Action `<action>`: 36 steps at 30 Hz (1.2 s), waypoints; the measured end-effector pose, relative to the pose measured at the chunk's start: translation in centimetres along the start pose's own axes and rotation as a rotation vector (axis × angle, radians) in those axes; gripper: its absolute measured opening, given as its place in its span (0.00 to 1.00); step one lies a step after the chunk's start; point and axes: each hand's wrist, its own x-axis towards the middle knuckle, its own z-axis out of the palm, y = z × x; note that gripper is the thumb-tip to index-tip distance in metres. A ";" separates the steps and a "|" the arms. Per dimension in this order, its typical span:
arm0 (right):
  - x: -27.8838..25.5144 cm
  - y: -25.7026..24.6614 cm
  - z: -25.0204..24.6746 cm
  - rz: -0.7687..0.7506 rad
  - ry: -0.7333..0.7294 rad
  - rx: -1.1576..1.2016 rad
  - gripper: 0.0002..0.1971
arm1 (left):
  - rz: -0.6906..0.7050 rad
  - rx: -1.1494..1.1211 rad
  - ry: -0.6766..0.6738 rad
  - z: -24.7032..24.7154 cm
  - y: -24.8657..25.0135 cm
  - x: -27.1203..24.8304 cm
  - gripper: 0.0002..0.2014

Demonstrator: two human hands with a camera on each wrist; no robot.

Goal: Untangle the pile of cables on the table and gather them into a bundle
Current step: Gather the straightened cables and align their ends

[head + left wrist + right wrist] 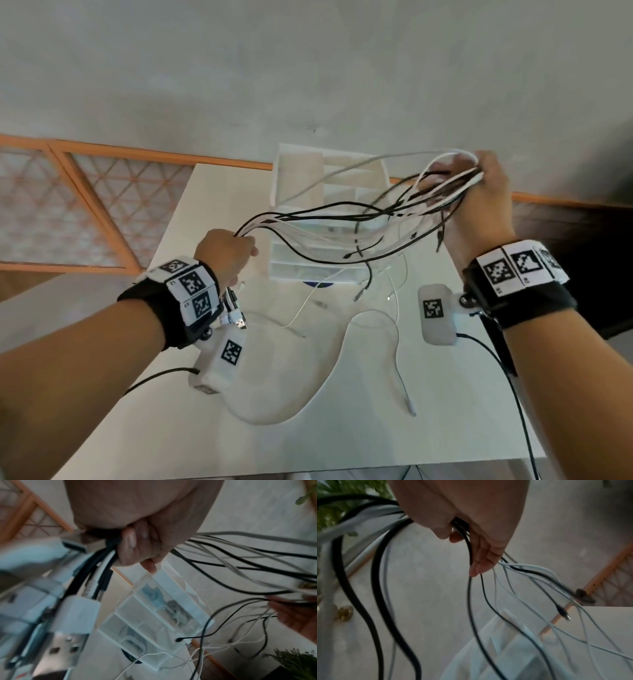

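Black and white cables [342, 222], white table [342, 428], black-and-white checkered wristbands [191, 287].

You have a clear compartmented organizer [308, 260] standing on the white table [342, 428]. Behind runs an orange lattice railing [85, 202].

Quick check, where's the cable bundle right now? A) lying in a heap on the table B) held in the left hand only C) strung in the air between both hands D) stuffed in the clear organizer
C: the left hand grips one end of the cables and the right hand grips the other, the span hanging above the table.
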 end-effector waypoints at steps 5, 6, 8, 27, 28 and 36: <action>1.6 -0.5 -0.5 -0.110 -0.038 -0.304 0.07 | -0.003 0.022 -0.012 0.1 -0.8 0.1 0.11; 2.0 -0.5 -0.8 -0.116 -0.057 -0.429 0.10 | -0.003 0.026 -0.021 0.2 -0.8 0.2 0.11; 2.9 -0.5 -1.7 -0.088 -0.075 -0.701 0.15 | -0.008 0.030 -0.036 0.2 -1.0 0.4 0.11; 8.9 4.4 -3.0 -0.143 0.019 -0.480 0.13 | 0.261 0.000 -0.436 -1.0 -2.2 0.5 0.32; 8.8 5.6 -3.3 -0.115 -0.016 -0.504 0.14 | 0.260 -0.002 -0.412 -1.0 -2.3 0.6 0.27; 3.5 16.2 -6.8 0.436 -0.422 -1.083 0.29 | 0.331 0.372 -0.208 0.4 -4.3 1.0 0.26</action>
